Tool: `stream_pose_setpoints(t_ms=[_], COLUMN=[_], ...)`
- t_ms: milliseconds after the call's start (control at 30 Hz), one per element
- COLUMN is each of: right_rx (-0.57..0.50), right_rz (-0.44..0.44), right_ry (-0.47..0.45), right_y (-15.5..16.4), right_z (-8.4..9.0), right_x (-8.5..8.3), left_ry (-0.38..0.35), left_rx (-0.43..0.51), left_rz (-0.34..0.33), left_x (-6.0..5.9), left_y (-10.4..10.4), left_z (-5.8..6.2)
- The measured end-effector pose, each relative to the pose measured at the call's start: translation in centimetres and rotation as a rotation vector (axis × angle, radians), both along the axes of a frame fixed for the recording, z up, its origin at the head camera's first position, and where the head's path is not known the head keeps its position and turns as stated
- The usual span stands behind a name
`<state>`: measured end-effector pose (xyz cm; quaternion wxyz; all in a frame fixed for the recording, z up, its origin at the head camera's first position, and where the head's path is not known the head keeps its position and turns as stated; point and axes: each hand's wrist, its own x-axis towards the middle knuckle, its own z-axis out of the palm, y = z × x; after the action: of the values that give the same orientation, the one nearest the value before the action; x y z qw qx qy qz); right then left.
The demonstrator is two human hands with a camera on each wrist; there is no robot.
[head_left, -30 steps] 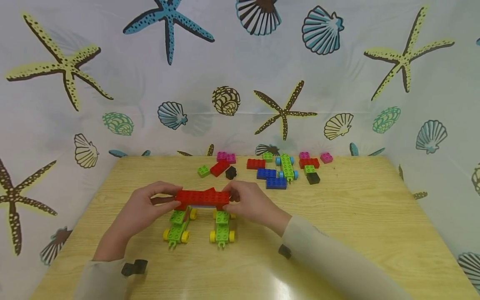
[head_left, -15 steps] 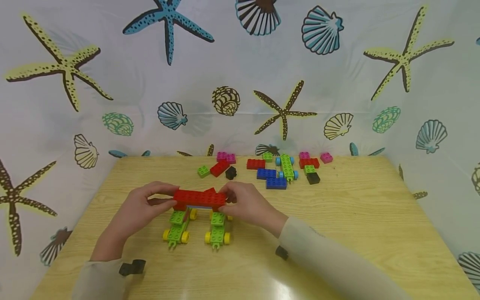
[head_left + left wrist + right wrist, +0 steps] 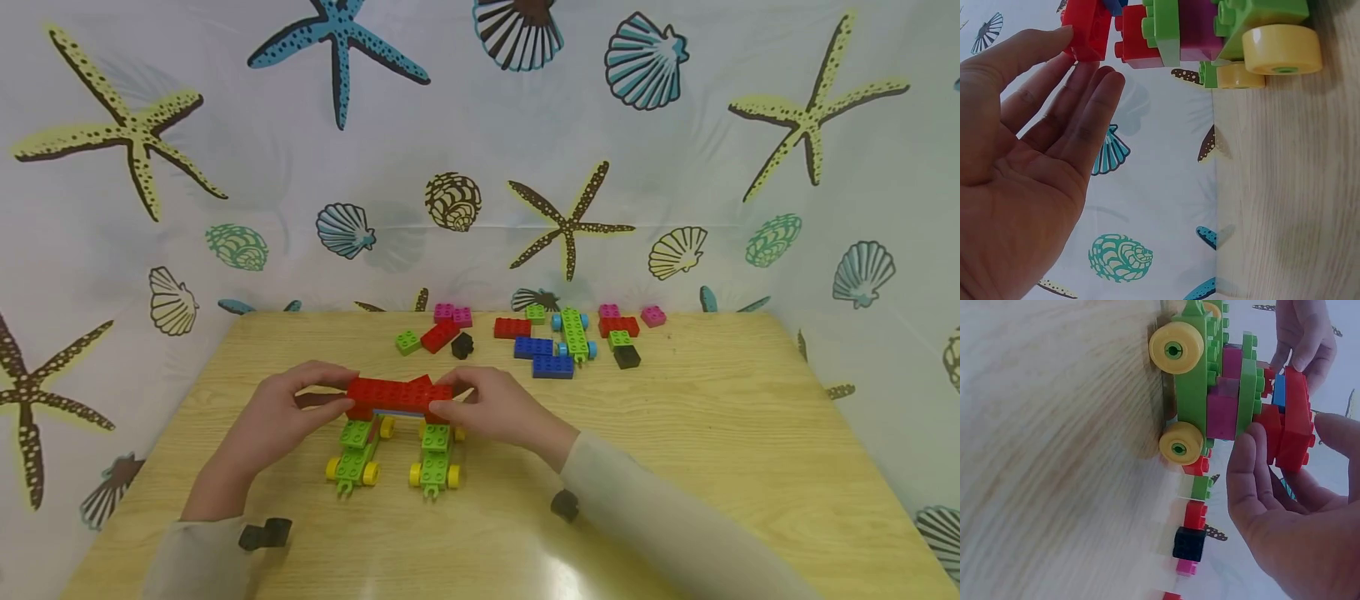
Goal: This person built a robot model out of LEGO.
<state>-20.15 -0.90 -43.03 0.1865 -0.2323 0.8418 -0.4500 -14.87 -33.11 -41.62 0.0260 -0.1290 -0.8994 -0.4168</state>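
Nearest, two green wheeled bases (image 3: 435, 475) stand on the table (image 3: 712, 442), left of its middle, and a red beam (image 3: 393, 392) spans above them. The left hand (image 3: 279, 413) and right hand (image 3: 497, 408) each pinch one end of it; broad room runs to the right edge, and loose bricks (image 3: 512, 327) lie towards the far edge.

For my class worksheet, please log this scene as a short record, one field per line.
Left hand: holds left end of red bar
Right hand: holds its right end
Below red bar: left green car and right green car, both yellow-wheeled
Red bar attached: cannot tell
Farther back: blue-wheeled car, scattered bricks
Brick colours there: red, blue, green, pink, black
Backdrop: white cloth, starfish and shell prints
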Motion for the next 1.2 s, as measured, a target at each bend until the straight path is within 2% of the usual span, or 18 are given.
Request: stream_pose_setpoints(t_ms=[233,533,767,900,1200], right_rx=[-0.136,-0.112,-0.097,-0.084,-0.099], right_rz=[0.026,-0.009,0.011,0.012,0.008], right_ry=[-0.204,-0.299,-0.281,-0.271,-0.261], right_y=[0.7,1.8,2.5,2.7,2.9], right_z=[-0.8,-0.7,-0.8,-0.7,-0.6], right_x=[-0.7,-1.0,-1.0,-1.0,-1.0], left_ry=[0.013,0.071,0.106,0.095,0.105], left_rx=[-0.020,-0.147,-0.231,-0.264,-0.267], left_rz=[0.003,-0.027,-0.042,-0.046,-0.057], left_x=[0.0,0.2,0.4,0.5,0.3], left_y=[0.3,1.3,2.1,2.3,2.4], left_z=[-0.1,0.2,0.4,0.3,0.2])
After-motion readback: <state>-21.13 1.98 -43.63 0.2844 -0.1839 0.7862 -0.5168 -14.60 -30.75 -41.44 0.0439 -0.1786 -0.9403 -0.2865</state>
